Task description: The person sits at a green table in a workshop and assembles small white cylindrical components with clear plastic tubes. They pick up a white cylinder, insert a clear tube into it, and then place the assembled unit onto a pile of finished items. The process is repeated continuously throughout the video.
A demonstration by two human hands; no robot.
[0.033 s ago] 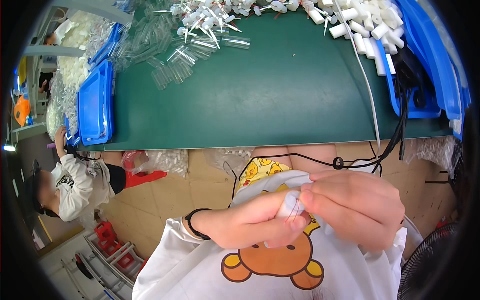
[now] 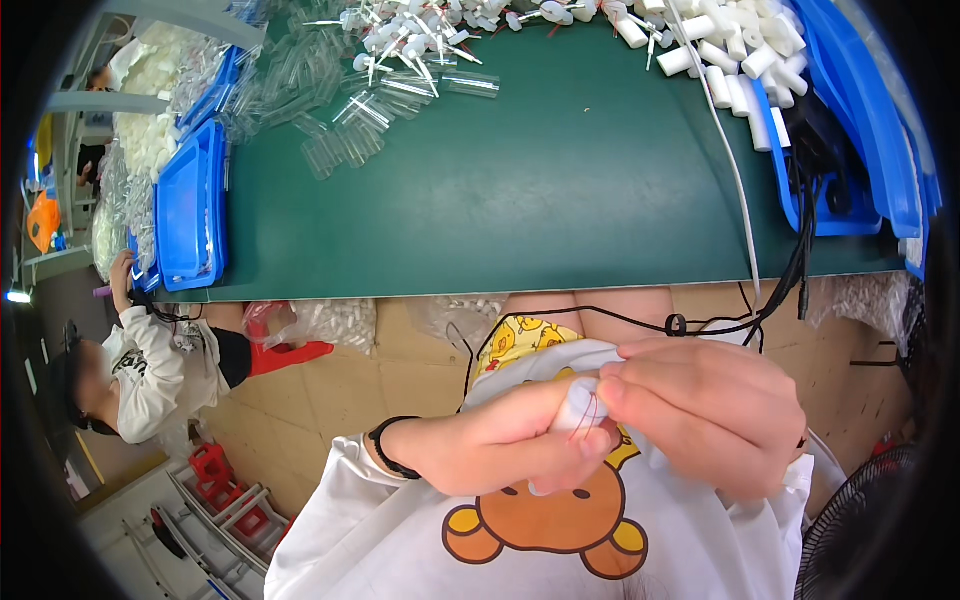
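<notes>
Above my lap, in front of the table, both hands are together on a small white cylindrical part. Thin red wires come out of it and trail down over its side. My left hand is closed round the part, thumb below and fingers behind it. My right hand is closed too, its thumb and fingertips pressed to the part's upper right edge. Those right fingertips cover some of the part, so its far end is hidden.
A green tabletop bears clear plastic tubes, white wired pieces and white cylinders. Blue trays flank it. Black cables hang over the right edge. A fan stands at lower right; another person sits left.
Both hands keep their hold on the white part. Only a very slight shift of the part and fingers shows.
</notes>
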